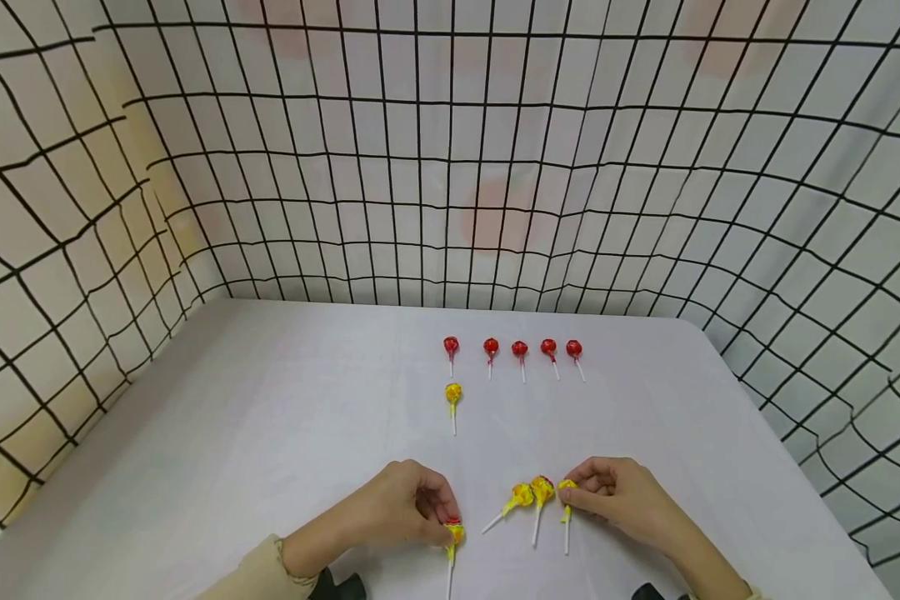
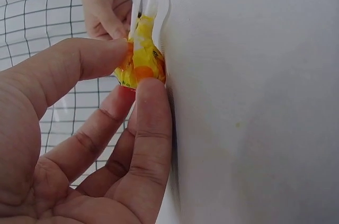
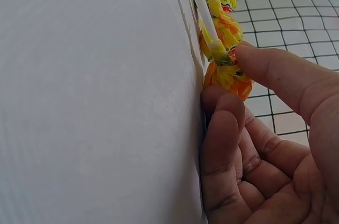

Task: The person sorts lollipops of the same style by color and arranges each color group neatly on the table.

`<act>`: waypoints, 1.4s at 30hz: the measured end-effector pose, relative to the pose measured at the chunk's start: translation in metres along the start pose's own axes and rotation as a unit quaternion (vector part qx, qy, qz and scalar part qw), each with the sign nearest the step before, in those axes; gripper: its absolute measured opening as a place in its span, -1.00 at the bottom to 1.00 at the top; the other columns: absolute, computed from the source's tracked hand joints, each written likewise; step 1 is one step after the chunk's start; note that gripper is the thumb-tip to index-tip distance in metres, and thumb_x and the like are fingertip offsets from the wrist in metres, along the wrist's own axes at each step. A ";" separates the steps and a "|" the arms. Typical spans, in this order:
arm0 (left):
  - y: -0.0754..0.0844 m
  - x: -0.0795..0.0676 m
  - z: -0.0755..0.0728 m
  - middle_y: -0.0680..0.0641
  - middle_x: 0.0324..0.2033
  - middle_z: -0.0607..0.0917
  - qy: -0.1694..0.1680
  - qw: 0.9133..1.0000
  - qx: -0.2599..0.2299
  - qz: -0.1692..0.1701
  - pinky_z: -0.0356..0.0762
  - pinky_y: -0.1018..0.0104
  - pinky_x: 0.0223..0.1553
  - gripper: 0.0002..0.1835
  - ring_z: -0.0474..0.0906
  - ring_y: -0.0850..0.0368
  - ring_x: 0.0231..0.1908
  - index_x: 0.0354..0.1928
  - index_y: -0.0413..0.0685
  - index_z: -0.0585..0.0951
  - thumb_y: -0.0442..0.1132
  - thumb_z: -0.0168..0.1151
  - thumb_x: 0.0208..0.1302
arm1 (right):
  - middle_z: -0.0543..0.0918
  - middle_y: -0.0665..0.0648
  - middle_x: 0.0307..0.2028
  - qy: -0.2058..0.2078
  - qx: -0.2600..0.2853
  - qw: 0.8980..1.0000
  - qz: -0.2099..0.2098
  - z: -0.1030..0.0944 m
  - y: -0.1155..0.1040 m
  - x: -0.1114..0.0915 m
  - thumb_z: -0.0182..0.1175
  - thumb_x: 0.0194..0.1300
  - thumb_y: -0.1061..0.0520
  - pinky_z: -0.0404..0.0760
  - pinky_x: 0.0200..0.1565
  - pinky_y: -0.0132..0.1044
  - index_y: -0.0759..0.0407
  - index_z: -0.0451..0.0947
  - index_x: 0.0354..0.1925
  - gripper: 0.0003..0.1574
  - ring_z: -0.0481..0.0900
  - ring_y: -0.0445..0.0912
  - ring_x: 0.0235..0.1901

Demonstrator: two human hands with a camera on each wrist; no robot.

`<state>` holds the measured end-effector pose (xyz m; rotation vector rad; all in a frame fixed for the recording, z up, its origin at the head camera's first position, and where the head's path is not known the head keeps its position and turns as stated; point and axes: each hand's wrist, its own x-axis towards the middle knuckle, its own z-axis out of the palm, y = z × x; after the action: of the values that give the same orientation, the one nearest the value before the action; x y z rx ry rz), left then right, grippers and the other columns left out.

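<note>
My left hand (image 1: 411,508) pinches a yellow-wrapped lollipop (image 1: 455,533) between thumb and fingertips, its stick pointing toward me and a red patch on its top. In the left wrist view the wrapper (image 2: 145,49) shows orange spots. To the right, my right hand (image 1: 618,498) pinches another yellow lollipop (image 1: 567,486) by its head, the stick likewise toward me. Between the hands lie two yellow lollipops, one slanted (image 1: 522,495) and one nearly straight (image 1: 542,490), their heads side by side. Farther out lies a single yellow lollipop (image 1: 453,393).
Several red lollipops (image 1: 520,348) form a row toward the back of the white table (image 1: 285,400), the leftmost one (image 1: 451,343) straight beyond the single yellow one. A black wire grid (image 1: 450,158) stands round the back and sides.
</note>
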<state>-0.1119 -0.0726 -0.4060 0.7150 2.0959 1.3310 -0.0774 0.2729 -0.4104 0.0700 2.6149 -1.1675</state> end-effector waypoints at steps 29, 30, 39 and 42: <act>-0.001 0.003 -0.002 0.10 -0.48 0.71 -0.017 1.000 -0.017 -0.019 0.50 0.54 -0.38 -0.81 0.56 0.31 -0.46 -0.35 0.00 0.77 -0.39 0.65 0.10 | 0.72 0.06 -0.43 -0.005 -0.002 1.000 -0.025 -0.037 -0.009 0.036 0.47 0.38 -0.10 0.55 -0.35 -0.34 0.20 0.72 0.01 -0.55 0.57 -0.15 -0.41; -0.001 0.003 -0.002 0.11 -0.49 0.71 -0.017 1.000 -0.018 -0.019 0.50 0.54 -0.38 -0.81 0.56 0.31 -0.47 -0.35 -0.01 0.77 -0.39 0.65 0.10 | 0.72 0.06 -0.43 -0.006 -0.004 1.000 -0.025 -0.037 -0.011 0.039 0.47 0.38 -0.10 0.55 -0.34 -0.33 0.19 0.72 0.01 -0.56 0.58 -0.14 -0.40; 0.000 0.003 0.000 0.11 -0.51 0.71 -0.013 0.999 -0.011 -0.028 0.48 0.53 -0.40 -0.81 0.55 0.30 -0.49 -0.38 0.01 0.77 -0.37 0.66 0.09 | 0.75 0.09 -0.39 -0.017 -0.020 0.999 -0.044 -0.034 -0.035 0.064 0.47 0.39 -0.10 0.66 -0.22 -0.25 0.20 0.72 0.06 -0.53 0.63 -0.07 -0.35; 0.000 0.003 0.000 0.11 -0.51 0.71 -0.011 0.999 -0.011 -0.028 0.48 0.53 -0.40 -0.81 0.55 0.31 -0.50 -0.38 0.01 0.77 -0.37 0.66 0.08 | 0.76 0.08 -0.37 -0.021 -0.028 0.998 -0.046 -0.032 -0.042 0.076 0.46 0.39 -0.10 0.69 -0.17 -0.22 0.19 0.72 0.06 -0.54 0.64 -0.07 -0.33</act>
<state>-0.1141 -0.0710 -0.4065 0.6531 2.0655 1.3094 -0.1639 0.2633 -0.3804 -0.0862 2.6368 -1.1128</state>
